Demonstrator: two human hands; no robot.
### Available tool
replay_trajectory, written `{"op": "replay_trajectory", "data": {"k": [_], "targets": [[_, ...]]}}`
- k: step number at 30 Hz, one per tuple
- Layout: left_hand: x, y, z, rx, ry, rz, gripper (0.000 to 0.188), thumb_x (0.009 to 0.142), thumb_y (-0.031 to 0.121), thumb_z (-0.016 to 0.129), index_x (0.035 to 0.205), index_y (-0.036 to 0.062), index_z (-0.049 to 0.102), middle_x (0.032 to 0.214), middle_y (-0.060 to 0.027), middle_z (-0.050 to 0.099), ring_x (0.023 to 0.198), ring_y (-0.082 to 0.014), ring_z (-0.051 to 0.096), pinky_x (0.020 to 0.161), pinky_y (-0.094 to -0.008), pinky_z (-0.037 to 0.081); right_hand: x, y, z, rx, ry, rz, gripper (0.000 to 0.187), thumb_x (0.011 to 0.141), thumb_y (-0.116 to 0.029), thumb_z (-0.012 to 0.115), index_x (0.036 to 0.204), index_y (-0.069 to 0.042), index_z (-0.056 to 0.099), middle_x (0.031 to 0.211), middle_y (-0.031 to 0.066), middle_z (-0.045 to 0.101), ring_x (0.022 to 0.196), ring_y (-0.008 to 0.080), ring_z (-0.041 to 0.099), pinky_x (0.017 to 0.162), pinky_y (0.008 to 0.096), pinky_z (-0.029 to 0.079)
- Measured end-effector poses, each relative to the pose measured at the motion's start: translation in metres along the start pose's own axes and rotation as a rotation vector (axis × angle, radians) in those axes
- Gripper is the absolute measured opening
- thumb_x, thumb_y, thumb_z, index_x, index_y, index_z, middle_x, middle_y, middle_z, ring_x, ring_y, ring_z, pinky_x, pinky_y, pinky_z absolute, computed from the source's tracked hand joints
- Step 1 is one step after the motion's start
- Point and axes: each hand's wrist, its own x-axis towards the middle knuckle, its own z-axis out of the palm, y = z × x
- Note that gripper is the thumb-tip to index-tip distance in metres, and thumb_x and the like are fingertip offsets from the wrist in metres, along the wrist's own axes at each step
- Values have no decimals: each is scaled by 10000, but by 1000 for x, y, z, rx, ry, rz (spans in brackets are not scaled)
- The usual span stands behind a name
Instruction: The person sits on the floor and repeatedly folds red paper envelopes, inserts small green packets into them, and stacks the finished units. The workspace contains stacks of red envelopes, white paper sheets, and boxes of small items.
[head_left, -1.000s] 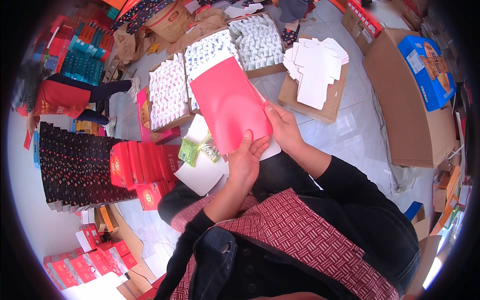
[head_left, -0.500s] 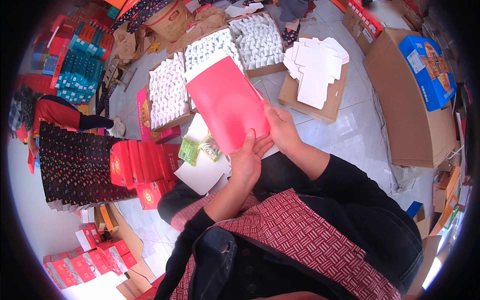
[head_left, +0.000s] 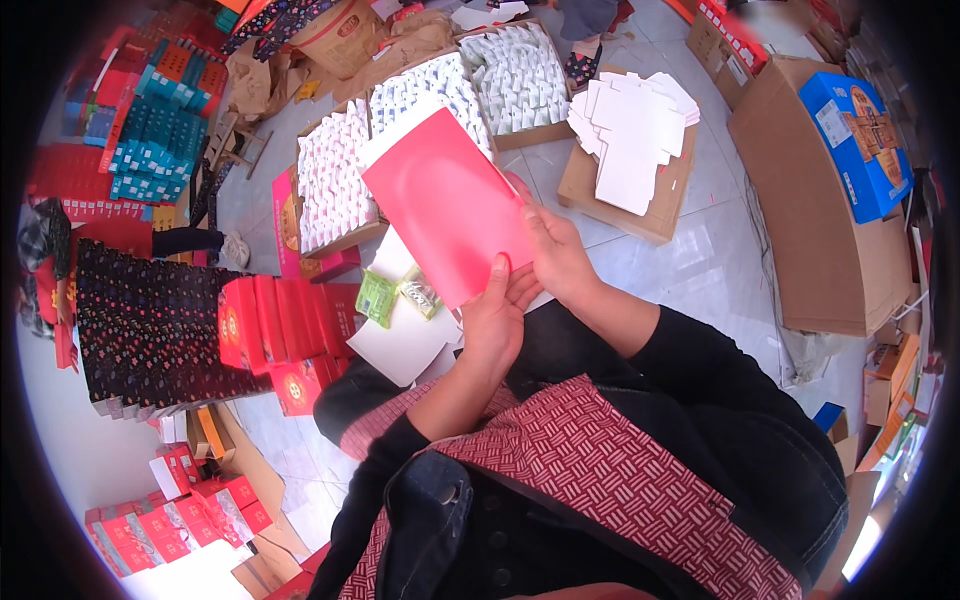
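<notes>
Gripping red card [head_left: 445, 205] with fingers of left hand [head_left: 495, 315] at lower edge, right hand [head_left: 558, 255] at right edge; holding near lettered green packet [head_left: 418, 293].

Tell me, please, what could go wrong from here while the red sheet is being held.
The red sheet is held only near its lower end by the left hand and right hand, so its far end might bend. The two green packets lie on white card and could perhaps slide off. The red boxes stand close to the left knee, which might bump them.
</notes>
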Motion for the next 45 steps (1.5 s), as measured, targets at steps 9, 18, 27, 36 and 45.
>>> {"op": "replay_trajectory", "data": {"k": [9,18,27,36,45], "targets": [[1,-3,0,-11,18,-17,339,937,200,500,1186,-18,428,1040,-187,591,924,-278,621,804,-371,515,-22,-8,-9,-305,-70,-296,453,942,-108,372,1372,16,302,1388,200,348,1312,288,315,1063,326,247],[1,-4,-1,2,8,-15,332,933,201,511,1187,2,434,1038,-156,589,911,-261,623,795,-356,519,-23,-8,-12,-525,-1,-373,433,913,-78,402,1342,-17,374,1360,219,355,1258,355,369,1017,361,325],[5,-2,-5,-13,-41,-21,337,942,181,486,1200,-23,411,1057,-180,578,923,-283,626,805,-387,523,-11,-15,-19,-408,-93,-208,495,869,-63,507,1346,-31,380,1161,155,529,1006,250,556,862,310,441],[-45,63,-45,610,-505,112,297,950,138,424,1167,-51,494,994,-180,623,883,-272,636,844,-337,494,-4,-32,-16,-81,-248,-1,689,842,27,489,1444,-82,172,1272,89,449,1076,132,481,917,269,392],[10,75,-53,345,-12,414,741,887,16,519,1451,139,54,1330,-130,391,1158,-194,455,934,-314,424,-47,-30,-14,-73,-322,35,598,869,-52,512,1414,-72,268,1295,116,413,1154,193,453,968,303,354]]}}
